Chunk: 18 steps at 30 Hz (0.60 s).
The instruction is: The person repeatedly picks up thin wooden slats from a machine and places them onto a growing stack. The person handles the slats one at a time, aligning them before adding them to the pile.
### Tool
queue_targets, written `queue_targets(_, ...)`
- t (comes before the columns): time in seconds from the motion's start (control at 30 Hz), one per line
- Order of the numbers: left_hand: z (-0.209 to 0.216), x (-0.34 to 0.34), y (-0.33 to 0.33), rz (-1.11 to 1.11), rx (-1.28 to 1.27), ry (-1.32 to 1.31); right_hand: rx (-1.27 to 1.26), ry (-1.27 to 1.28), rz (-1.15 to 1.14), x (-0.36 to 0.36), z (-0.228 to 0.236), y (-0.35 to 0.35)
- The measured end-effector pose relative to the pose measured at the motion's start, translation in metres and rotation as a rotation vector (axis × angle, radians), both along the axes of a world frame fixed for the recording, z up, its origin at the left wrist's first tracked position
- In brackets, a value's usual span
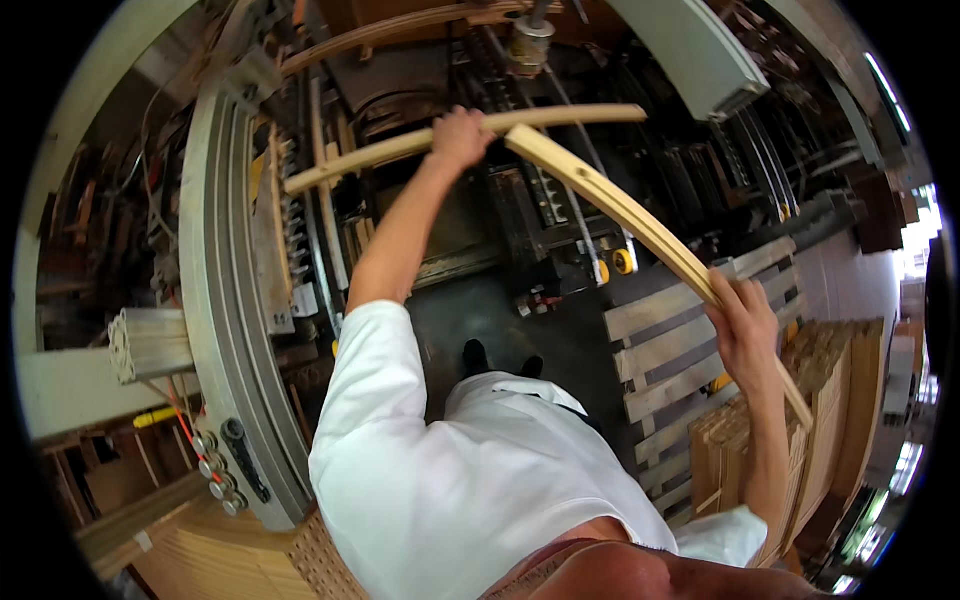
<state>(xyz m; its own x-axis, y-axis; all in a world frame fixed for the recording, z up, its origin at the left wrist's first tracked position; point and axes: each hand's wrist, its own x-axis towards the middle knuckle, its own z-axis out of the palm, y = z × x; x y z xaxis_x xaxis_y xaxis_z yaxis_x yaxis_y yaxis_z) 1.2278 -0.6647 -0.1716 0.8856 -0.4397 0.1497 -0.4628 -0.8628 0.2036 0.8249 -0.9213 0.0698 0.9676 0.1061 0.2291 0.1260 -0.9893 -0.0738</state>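
Note:
My left hand (461, 138) reaches far out over the machine, its fingers closed around the middle of a pale wooden strip (375, 156). That strip lies crosswise over the dark machine rails. In my right hand (745, 325) is a second wooden strip (630, 219), with grooves along its length and a small notch or hole partway down. It slants from near my left hand down to the right, its lower end passing beyond my right wrist. The far end of this grooved strip comes close to the first strip; whether they touch I cannot tell.
A grey metal machine beam (235, 300) runs along my left. To the right are a slatted wooden pallet (665, 350) and a stack of wooden pieces (725, 440). A grey box-shaped machine part (690, 55) hangs at the far right. Yellow round knobs (624, 262) sit at the rail ends.

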Motion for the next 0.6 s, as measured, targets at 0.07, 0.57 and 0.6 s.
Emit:
queue_targets(0.07,-0.037,-0.053,0.002,-0.191,-0.106,-0.116,0.017,-0.007,0.143,0.062,-0.022,0.007)
queue_targets(0.57,0.084,-0.380,0.024,0.122,-0.259,0.512,0.003,-0.118,0.525,0.439,-0.240,0.150)
queue_targets(0.6,0.091,-0.390,0.025,0.177,-0.255,0.523,0.014,-0.143,0.495,0.452,-0.244,0.153)
